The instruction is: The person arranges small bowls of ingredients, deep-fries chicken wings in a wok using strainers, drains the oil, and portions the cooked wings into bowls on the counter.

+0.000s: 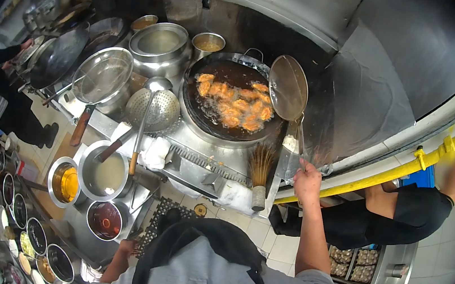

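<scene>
My right hand (308, 181) is closed round the handle end of a round mesh strainer (289, 87). The strainer is tilted up against the right rim of a large wok (199, 118). In the wok's dark oil, several golden-brown fried pieces (231, 117) bubble. My left hand (124, 250) is low at the edge of the steel side counter, near a pot of red liquid (105, 220); its fingers are too small and partly hidden to make out. A bamboo brush (260, 166) stands just left of my right hand.
Left of the wok are a perforated skimmer (153, 111), a ladle (158, 83), a wire strainer (103, 73) and a lidded pot (159, 40). A bowl of yellow liquid (67, 182) sits below. One person (389, 210) bends at right; another (5, 80) stands far left.
</scene>
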Demonstrator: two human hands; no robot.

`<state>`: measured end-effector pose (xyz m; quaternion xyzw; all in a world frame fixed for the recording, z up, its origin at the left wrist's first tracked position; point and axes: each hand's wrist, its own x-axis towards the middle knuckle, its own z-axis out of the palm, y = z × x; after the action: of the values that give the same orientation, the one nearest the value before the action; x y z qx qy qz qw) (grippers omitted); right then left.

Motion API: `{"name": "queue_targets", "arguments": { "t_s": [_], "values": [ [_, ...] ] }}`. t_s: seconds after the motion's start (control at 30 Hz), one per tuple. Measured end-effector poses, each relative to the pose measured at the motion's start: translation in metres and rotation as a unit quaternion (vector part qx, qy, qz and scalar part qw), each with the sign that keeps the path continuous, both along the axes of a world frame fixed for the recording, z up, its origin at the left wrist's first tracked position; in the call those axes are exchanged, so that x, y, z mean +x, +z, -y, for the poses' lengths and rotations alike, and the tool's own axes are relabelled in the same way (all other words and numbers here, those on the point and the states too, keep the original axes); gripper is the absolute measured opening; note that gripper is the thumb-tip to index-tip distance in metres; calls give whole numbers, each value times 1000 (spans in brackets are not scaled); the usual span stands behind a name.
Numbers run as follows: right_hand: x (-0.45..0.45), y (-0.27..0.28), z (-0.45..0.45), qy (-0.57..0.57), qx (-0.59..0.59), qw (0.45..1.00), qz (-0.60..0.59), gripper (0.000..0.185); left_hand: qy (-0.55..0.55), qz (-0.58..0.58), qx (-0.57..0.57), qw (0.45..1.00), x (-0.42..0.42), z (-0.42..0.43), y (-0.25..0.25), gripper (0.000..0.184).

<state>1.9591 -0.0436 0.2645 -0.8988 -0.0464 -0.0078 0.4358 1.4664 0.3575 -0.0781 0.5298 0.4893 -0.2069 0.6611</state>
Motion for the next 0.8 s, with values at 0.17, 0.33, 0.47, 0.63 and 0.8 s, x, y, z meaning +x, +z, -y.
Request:
{"name": "queue_targets", "arguments": {
  "t_s": [0.17,0.33,0.47,0.63,0.8],
  "values": [
    [-4,7,-5,-1,17,1000,0,33,-51,-14,41,998,-1,7,5,23],
    [-11,17,-12,-9,42,998,-43,35,-126,-18,88,988,-2,12,9,37],
    [-19,28,-17,-15,76,994,-78,35,-189,-25,127,973,-2,15,14,48],
    [-17,18,-13,-3,71,996,-58,34,-187,-6,112,976,-1,13,12,34],
    [-18,17,-13,-5,68,995,-70,35,-156,-1,105,982,4,14,21,10]
  ]
}}
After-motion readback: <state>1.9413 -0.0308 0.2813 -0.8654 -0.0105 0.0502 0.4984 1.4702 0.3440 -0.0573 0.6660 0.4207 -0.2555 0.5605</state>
